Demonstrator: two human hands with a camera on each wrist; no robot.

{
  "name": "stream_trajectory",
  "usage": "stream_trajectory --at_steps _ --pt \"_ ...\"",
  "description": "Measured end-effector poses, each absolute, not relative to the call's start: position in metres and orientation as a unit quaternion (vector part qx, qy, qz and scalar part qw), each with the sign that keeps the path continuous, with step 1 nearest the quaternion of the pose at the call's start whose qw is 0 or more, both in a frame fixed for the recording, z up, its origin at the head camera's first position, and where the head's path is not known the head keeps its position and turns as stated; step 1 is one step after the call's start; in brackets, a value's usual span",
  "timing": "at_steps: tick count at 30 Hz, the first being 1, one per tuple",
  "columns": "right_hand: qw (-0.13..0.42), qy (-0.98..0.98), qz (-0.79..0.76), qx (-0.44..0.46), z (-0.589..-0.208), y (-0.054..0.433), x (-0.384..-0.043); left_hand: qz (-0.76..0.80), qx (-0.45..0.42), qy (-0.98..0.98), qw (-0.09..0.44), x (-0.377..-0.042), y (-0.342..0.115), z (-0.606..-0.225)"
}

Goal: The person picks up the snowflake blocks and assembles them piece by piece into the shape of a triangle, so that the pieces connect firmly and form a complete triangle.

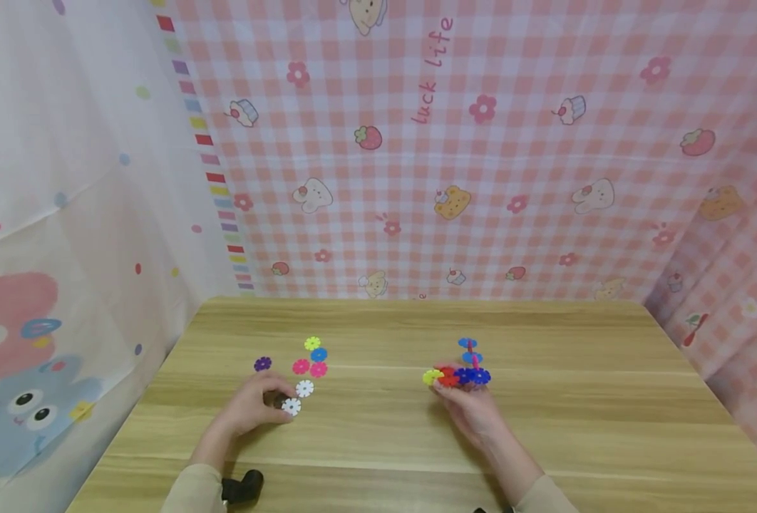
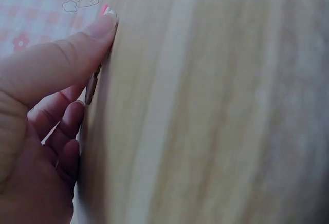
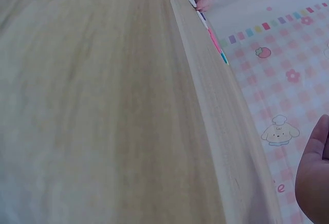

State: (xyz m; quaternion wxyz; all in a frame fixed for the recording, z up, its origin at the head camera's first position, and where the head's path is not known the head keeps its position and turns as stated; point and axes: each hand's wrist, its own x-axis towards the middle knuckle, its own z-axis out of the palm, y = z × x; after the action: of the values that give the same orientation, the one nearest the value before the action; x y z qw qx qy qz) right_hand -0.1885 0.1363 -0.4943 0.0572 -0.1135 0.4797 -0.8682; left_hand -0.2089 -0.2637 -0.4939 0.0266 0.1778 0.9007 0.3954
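My left hand (image 1: 250, 405) curls over the left part of the wooden table, thumb and fingertips around a white notched snowflake disc (image 1: 291, 407). Right behind it, partly hidden by the hand, lies a dark brown disc (image 1: 280, 400); its thin edge shows beneath the thumb in the left wrist view. A second white disc (image 1: 304, 388) is just beyond the fingertips. My right hand (image 1: 471, 413) pinches a joined chain of discs by its left end, near the yellow disc (image 1: 433, 377) and red disc (image 1: 447, 377). Dark blue discs (image 1: 471, 375) continue it, and lighter blue discs (image 1: 472, 358) rise behind.
Beyond the left hand lie a purple disc (image 1: 263, 363), two pink discs (image 1: 310, 368), a blue disc (image 1: 318, 354) and a yellow-green disc (image 1: 312, 343). The wooden table (image 1: 378, 449) ends at a pink checked cloth (image 1: 378, 214) behind; a white printed cloth (image 1: 115, 249) hangs left.
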Motion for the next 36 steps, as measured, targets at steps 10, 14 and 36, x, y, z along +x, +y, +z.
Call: stream_trajectory --at_steps 10,14,36 --pt "0.055 0.469 -0.872 -0.128 -0.494 0.135 -0.189 0.438 0.147 0.887 0.012 -0.210 -0.265 -0.496" --pt "0.054 0.469 -0.870 -0.143 -0.493 0.135 -0.188 0.482 0.100 0.870 0.010 -0.208 -0.259 -0.487" --pt "0.054 0.490 -0.860 -0.130 -0.494 0.128 -0.188 0.598 0.159 0.784 0.056 -0.200 -0.132 -0.457"
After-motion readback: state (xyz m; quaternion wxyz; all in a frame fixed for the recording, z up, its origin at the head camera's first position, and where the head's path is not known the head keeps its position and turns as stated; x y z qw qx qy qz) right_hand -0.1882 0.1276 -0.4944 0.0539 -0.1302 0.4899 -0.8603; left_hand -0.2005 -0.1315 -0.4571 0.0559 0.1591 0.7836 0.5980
